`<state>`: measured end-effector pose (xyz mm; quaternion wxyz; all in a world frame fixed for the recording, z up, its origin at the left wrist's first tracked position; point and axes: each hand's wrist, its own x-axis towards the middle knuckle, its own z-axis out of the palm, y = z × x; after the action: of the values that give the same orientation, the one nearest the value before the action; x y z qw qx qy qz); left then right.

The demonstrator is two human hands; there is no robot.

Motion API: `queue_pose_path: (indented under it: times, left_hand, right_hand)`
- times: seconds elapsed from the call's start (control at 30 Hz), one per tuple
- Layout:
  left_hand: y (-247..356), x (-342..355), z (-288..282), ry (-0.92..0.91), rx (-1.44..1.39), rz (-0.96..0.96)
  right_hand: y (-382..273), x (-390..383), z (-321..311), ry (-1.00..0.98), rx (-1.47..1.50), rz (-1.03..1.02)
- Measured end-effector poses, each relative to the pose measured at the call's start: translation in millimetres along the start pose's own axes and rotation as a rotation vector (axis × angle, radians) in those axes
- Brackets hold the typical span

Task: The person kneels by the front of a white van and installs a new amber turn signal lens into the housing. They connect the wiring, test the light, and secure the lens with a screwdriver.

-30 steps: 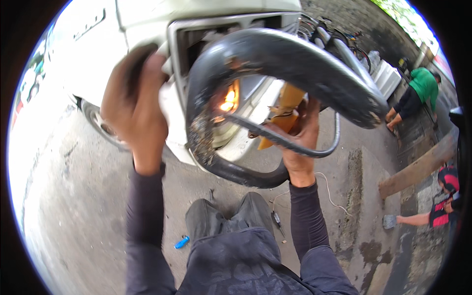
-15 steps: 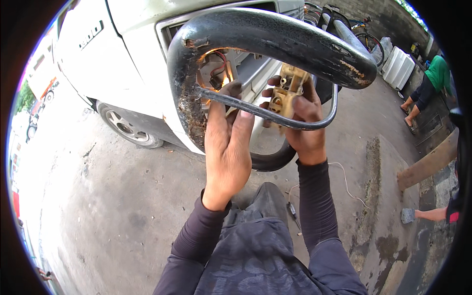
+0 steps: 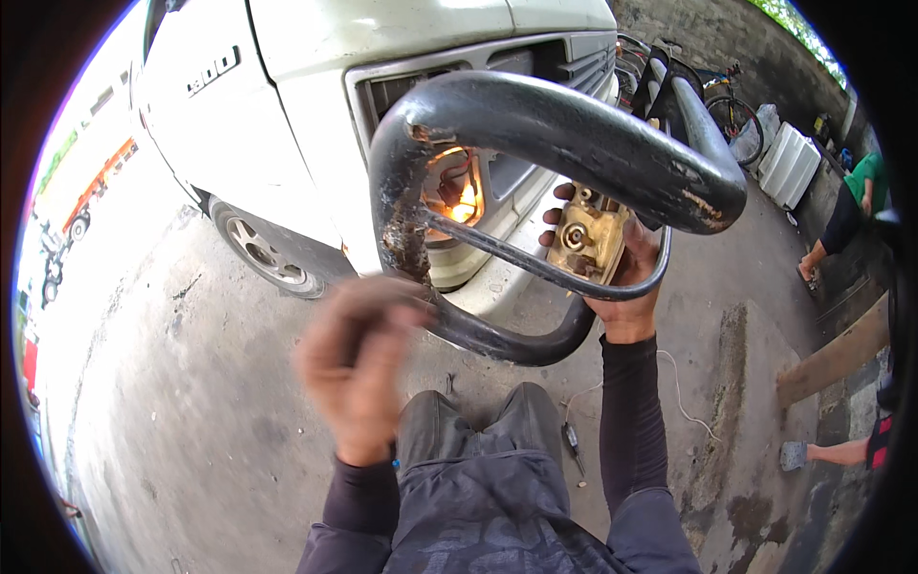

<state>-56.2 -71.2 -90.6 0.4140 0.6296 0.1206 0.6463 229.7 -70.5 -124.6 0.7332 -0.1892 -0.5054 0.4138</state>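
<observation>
- While my right grip [image 3: 633, 308] is clamped round the yellowish metal part [image 3: 588, 237], fingers along its left edge and thumb on its right, the part shows between the thick black tube [image 3: 545, 120] and the thin rod [image 3: 516, 256], near the front of the white vehicle [image 3: 316, 105].
- Left grip [image 3: 359, 359]: raised near the tube's lower bend, well apart from the part. Motion blur; cannot tell whether its fingers are together, or whether they carry anything small.
- Risk, knock: part or knuckles could hit rod or tube. Cause: a turn or lift of the wrist within that narrow gap.
- Risk, drop: part could slip to the concrete ground [image 3: 239, 402]. Cause: one-sided hold on an uneven shape.
- Risk, heat: bright orange glow [image 3: 465, 206] inside the vehicle's corner. Source unclear; if hot, a stray finger could burn.
- Risk, snag: pale cord [image 3: 681, 402] lies loose beside my right forearm; a foot could catch it.
- Hidden: the part's underside and most of my palm. Rod crosses the lower edge; contact there cannot be judged.
- Cut off: person in green [image 3: 868, 182], at the view's dark rim.
</observation>
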Motion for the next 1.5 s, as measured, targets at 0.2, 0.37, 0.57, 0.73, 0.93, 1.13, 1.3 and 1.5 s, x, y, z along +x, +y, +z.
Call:
queue_pose_path:
  times: [0.2,0.37,0.57,0.73,0.93,1.13,1.3,1.5]
  left_hand:
    - [2.3,93.7,-38.9,-0.005,-0.096,0.035]
    - [18.1,44.2,-5.6,0.205,0.350,0.318]
    - [-19.9,-0.8,60.8,-0.073,0.055,-0.244]
    - [-56.2,38.4,87.4,0.031,-0.711,-0.438]
    - [-62.5,58.7,99.3,0.042,-0.877,-0.394]
    - [-63.5,55.7,90.9,0.130,-0.716,-0.396]
    - [-63.0,42.4,93.3,0.172,-0.063,-0.281]
    - [-66.5,32.7,95.7,0.176,0.141,-0.075]
  right_hand:
    - [8.3,7.8,11.7,-0.059,0.257,0.053]
    - [8.5,8.0,25.0,0.015,0.278,-0.017]
    - [5.8,8.7,28.4,0.038,0.350,-0.036]
    - [1.0,10.1,23.8,-0.016,0.395,-0.010]
    - [3.5,8.9,22.1,0.024,0.346,-0.006]
    - [7.7,12.1,28.0,0.046,0.321,-0.035]
    - [7.6,14.8,31.5,0.128,0.309,-0.067]
    - [8.3,14.9,30.8,0.058,0.243,-0.090]
